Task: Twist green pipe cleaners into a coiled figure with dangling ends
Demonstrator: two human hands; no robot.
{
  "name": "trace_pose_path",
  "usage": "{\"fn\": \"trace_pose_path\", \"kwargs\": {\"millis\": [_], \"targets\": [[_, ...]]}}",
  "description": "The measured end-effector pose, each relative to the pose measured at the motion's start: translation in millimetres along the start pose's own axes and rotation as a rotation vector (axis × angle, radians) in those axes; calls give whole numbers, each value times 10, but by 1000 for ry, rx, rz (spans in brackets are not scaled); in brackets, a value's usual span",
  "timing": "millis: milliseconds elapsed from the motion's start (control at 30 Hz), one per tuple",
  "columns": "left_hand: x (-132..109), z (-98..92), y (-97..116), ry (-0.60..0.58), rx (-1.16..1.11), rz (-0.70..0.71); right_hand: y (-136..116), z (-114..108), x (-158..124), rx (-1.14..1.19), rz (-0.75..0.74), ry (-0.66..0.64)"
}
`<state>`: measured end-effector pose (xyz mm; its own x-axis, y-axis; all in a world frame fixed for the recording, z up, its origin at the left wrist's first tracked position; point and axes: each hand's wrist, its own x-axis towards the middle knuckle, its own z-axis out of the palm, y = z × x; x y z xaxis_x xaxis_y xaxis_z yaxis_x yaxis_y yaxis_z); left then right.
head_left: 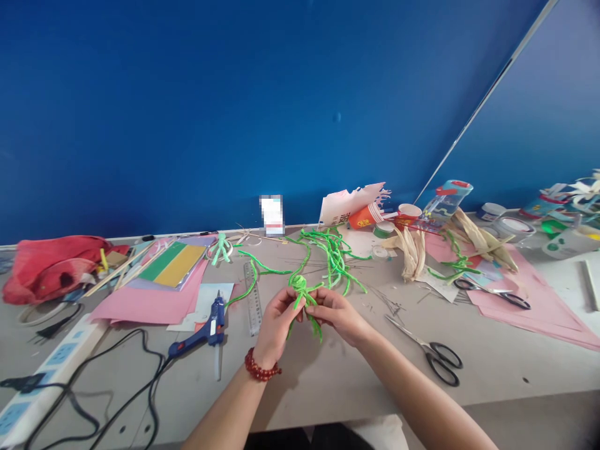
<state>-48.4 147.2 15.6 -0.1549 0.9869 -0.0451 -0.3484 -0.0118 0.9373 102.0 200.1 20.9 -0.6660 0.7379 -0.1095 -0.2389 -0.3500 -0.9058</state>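
Both hands meet over the middle of the grey table [328,375]. My left hand [276,322], with a red bead bracelet at the wrist, pinches a twisted green pipe cleaner figure [302,292]. From the other side my right hand [335,312] grips the same figure, whose loose ends hang down between the hands. Behind them lies a pile of loose green pipe cleaners [330,253].
A blue glue gun [204,331], a clear ruler [253,297], pink paper [150,300] and a power strip [42,375] lie left. Black-handled scissors [434,356] lie right, more scissors [497,292], dried husks [412,250], cups and jars behind. Red cloth [51,265] sits far left.
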Motion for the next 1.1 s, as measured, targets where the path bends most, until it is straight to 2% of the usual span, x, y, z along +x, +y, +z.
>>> {"fn": "trace_pose_path", "kwargs": {"millis": [133, 267, 400, 700, 933, 1100], "targets": [[-1, 3, -8, -20, 34, -28, 14, 8, 13, -16, -17, -11], [-3, 7, 17, 15, 5, -33, 23, -17, 17, 29, -2, 19], [-2, 10, 51, -19, -36, -63, 24, -48, 19, 47, -1, -2], [5, 11, 26, 15, -42, -39, -29, 6, -17, 27, -71, -24], [14, 11, 56, -12, -66, -49, -14, -51, 8, 10, 2, -48], [11, 8, 61, 10, -111, -57, -24, -94, 28, 2, -5, -43]]}}
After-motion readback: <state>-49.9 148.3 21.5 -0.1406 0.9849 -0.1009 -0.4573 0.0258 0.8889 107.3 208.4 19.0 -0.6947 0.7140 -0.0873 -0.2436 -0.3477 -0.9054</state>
